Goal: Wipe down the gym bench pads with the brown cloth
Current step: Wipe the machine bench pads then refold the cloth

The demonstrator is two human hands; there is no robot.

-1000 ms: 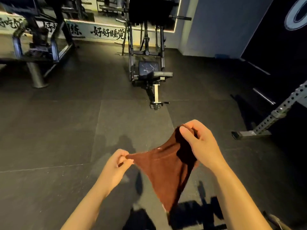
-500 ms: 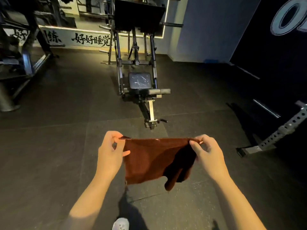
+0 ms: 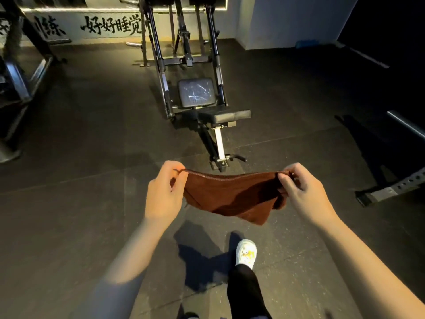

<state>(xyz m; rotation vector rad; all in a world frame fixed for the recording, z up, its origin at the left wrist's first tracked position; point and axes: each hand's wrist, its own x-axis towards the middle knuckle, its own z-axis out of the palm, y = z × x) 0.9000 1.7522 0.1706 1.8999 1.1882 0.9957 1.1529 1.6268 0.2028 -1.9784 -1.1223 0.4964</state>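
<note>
The fingers (image 3: 178, 180) of the left hand (image 3: 164, 194) pinched one top corner of the brown cloth (image 3: 232, 194), and the right hand (image 3: 301, 192) pinched the other corner. The cloth hung stretched between them in the air, probably to open it flat for wiping. The bench pads (image 3: 224, 116) stood ahead on the floor (image 3: 80, 134), well apart from the cloth, so no wiping had begun. One white shoe (image 3: 246, 252) stepped forward below.

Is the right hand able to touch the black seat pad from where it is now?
Probably not yet. The right hand pinches one corner of the brown cloth, and the seat pad sits farther ahead across bare floor. Nothing blocks the way; the person likely needs to step closer first.
</note>
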